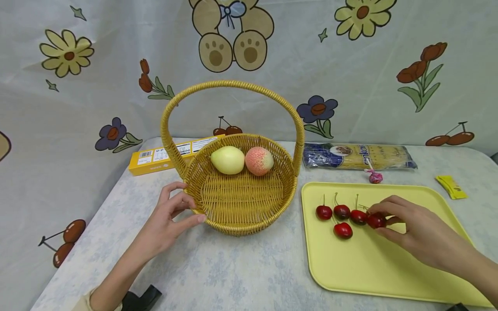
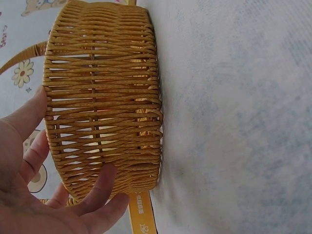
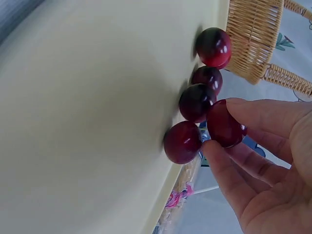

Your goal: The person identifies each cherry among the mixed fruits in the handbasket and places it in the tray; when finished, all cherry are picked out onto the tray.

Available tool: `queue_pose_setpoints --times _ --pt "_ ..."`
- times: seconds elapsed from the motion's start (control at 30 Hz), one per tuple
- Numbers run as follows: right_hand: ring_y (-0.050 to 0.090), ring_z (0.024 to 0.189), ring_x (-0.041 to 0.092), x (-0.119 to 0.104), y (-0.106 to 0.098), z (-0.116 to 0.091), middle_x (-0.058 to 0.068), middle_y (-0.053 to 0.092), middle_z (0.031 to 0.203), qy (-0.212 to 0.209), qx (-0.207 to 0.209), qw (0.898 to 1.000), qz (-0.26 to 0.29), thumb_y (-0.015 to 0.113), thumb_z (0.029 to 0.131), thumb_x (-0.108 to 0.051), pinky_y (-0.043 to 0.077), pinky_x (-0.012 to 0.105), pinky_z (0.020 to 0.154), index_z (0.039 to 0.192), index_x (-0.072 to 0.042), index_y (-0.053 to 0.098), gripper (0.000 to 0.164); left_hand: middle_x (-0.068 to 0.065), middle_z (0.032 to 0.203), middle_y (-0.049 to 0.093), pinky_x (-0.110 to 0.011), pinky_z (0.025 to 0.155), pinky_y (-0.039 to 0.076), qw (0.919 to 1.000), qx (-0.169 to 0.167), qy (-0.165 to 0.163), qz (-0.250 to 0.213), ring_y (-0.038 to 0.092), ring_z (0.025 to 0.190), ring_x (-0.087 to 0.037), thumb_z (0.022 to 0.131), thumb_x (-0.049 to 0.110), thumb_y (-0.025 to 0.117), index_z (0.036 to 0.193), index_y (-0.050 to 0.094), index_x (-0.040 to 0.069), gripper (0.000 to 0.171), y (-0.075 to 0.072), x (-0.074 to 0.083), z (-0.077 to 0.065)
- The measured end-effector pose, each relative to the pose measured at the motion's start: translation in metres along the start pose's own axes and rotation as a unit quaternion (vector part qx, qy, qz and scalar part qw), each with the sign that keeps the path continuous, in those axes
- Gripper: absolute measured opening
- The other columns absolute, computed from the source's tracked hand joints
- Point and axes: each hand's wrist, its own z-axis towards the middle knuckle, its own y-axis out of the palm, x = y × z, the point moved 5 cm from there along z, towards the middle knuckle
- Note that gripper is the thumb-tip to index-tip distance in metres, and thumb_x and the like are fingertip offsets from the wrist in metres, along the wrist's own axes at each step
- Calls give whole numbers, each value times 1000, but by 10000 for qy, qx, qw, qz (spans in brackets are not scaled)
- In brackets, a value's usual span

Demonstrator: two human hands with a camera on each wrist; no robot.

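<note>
My right hand [image 1: 418, 231] pinches a dark red cherry [image 3: 226, 124] between thumb and fingertips over the yellow tray [image 1: 373, 270]. Beside it lie several more cherries [image 1: 343, 230] with stems, grouped in the tray's left part. On the left, my left hand [image 1: 167, 220] holds the woven basket [image 1: 241, 229] at its near left rim, some fingers against its outer wall. Inside the basket, toward the back, a pale yellow-green fruit [image 1: 228, 160] sits next to a pink and cream peach [image 1: 259, 161]. The basket stands upright, its tall handle arched above.
Behind the basket on the left lies a yellow box [image 1: 155, 161]. Past the tray are a packet of pasta [image 1: 358, 156] and a pink-wrapped lollipop [image 1: 375, 176]. A small yellow packet [image 1: 451, 187] lies at the right. A printed cloth hangs behind the table.
</note>
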Motion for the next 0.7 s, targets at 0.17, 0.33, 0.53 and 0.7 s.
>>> queue_pose_setpoints --times 0.17,0.33,0.53,0.7 --pt "54 79 1 2 3 -3 -11 62 97 -88 83 9998 -158 88 68 -5 51 22 59 107 -17 69 45 -14 143 23 -56 102 41 10000 6 21 -1 53 119 -36 90 17 75 95 58 8 20 0 -1 0" --pt "56 81 4 2 8 -5 -13 61 97 25 -95 9997 -202 89 70 -10 50 23 59 110 -19 70 45 -13 143 23 -56 102 41 10000 -5 17 -10 52 120 -36 89 17 76 95 58 8 20 0 -1 1" --pt "58 83 6 2 13 -6 -14 60 97 -27 -153 9990 -414 89 70 -14 53 30 65 109 -19 71 43 -14 144 23 -57 102 41 10000 -35 16 -15 53 119 -38 90 17 75 95 58 8 20 0 -1 1" --pt "59 81 10 1 14 -6 -9 61 99 42 -250 9987 -434 89 71 -16 51 29 62 107 -18 71 40 -14 144 24 -58 98 44 9998 -63 -26 203 56 116 -38 89 20 76 95 58 9 22 -2 0 2"
